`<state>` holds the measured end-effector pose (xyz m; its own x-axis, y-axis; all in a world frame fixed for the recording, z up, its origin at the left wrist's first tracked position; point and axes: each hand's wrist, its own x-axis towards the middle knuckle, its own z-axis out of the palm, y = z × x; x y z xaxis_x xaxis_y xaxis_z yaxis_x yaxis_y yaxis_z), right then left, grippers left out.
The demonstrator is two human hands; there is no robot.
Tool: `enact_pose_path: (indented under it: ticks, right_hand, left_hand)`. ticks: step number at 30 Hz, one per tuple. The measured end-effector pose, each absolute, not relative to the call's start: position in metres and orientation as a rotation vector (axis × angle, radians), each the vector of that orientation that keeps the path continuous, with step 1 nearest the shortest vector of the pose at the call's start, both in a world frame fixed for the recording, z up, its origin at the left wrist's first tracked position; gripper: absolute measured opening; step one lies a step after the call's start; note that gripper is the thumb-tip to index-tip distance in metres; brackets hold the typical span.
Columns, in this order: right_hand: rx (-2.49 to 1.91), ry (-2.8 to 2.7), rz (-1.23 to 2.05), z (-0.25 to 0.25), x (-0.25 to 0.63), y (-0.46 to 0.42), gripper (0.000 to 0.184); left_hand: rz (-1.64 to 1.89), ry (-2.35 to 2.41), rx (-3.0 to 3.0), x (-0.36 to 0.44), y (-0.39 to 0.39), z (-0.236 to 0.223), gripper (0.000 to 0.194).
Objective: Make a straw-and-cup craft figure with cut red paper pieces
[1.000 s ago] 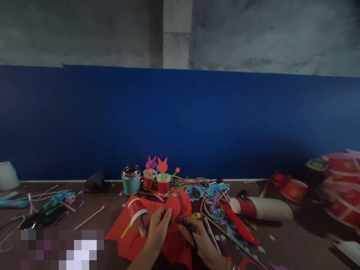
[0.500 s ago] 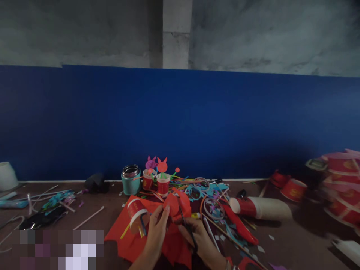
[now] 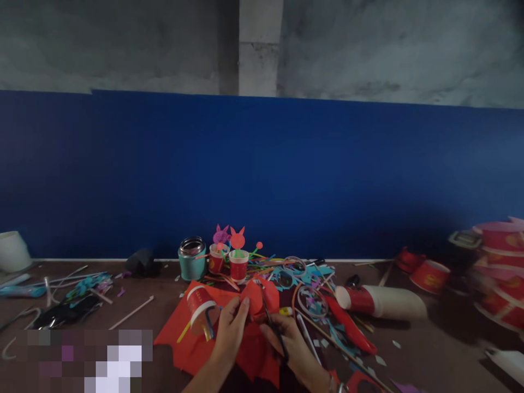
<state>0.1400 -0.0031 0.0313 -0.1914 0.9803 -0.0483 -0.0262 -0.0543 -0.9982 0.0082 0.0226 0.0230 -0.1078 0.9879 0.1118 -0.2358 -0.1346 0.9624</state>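
My left hand (image 3: 231, 327) pinches a piece of red paper (image 3: 256, 301) between thumb and fingers. Black-handled scissors (image 3: 279, 339) are gripped in my right hand (image 3: 290, 344), their blades lying across the red paper. Under both hands spreads a larger red sheet (image 3: 176, 341) with cut edges. On its left part a red-and-white paper cup (image 3: 199, 305) lies tilted, with coloured strips at its mouth. Just beyond stand two paper cups; the nearer cup (image 3: 238, 266) carries a red cat-eared paper head (image 3: 237, 239), and a purple one (image 3: 221, 234) rises behind.
A turquoise jar (image 3: 192, 265) stands at the back. Right of my hands lie paper scraps, pipe cleaners, a tape ring (image 3: 313, 300), a marker (image 3: 308, 337) and a stack of paper cups (image 3: 382, 303) on its side. A blue partition (image 3: 262, 174) runs behind the table.
The scissor blades have shifted slightly against the red paper, and the cut piece has turned a little. Both hands keep their grips. The whole view has moved slightly.
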Motion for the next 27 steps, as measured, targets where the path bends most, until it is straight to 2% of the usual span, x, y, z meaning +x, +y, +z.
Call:
enact_pose_path:
  ticks: [8,16,23,27]
  right_hand:
    - [-1.166,-1.316,1.41,0.0336,0.1404,-0.0032,0.049]
    - [-1.11,-1.272,1.437,0.0255,0.1404,-0.0005,0.036]
    - [-1.059,-1.185,1.368,0.0281,0.1363,-0.003,0.031]
    - [-1.027,-1.116,1.36,0.0329,0.1337,-0.0053,0.036]
  left_hand:
    - [1.495,1.102,0.975,0.0102,0.0191,0.0265,0.039]
    - [1.332,1.104,1.092,0.013,0.0171,0.023,0.045]
    - [1.379,1.118,1.246,0.0111,0.0238,0.0193,0.046]
    - [1.41,1.134,1.299,0.0114,0.0245,0.0199,0.043]
